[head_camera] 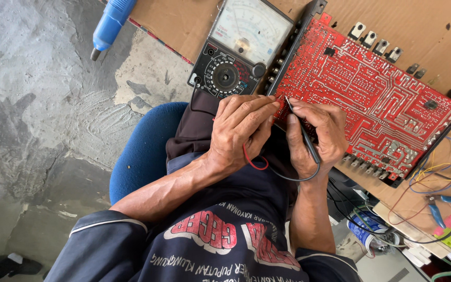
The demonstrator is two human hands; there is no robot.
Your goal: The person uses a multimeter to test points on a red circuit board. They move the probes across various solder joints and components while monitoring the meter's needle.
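Observation:
A red circuit board (371,94) lies solder side up on brown cardboard (429,31). Beside it sits an analog multimeter (238,47) with a white dial face and a black rotary knob. My left hand (238,130) pinches a red test probe, whose red lead (251,162) loops below the fingers. My right hand (314,138) holds a black test probe (301,130) like a pen. Both probe tips meet the near corner of the board, and the black lead curls under my right wrist.
A blue stool seat (144,151) shows under my lap over a rough concrete floor (32,115). A blue-handled tool (109,23) lies at the top left. Coloured wires (439,177) trail off the board's right end toward pliers with blue grips (437,211) and clutter.

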